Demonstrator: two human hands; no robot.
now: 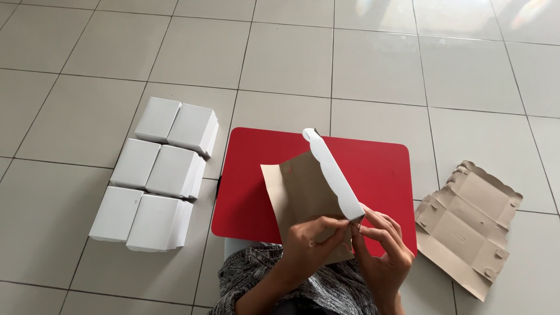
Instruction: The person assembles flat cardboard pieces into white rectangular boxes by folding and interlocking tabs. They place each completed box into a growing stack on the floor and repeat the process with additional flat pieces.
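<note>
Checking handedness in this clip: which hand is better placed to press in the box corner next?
Probably the right hand: its fingertips pinch the folded corner of the cardboard box blank, while the left hand supports the panel.

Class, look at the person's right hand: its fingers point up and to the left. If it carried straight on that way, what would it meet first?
The right hand already pinches the corner of the half-folded cardboard box, so it would press into that first, probably its white scalloped flap. The red board lies beneath; depth is unclear.

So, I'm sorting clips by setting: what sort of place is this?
Probably a home floor used for box folding: pale floor tiles, a low red table, finished white boxes in rows, and flat cardboard blanks.
</note>
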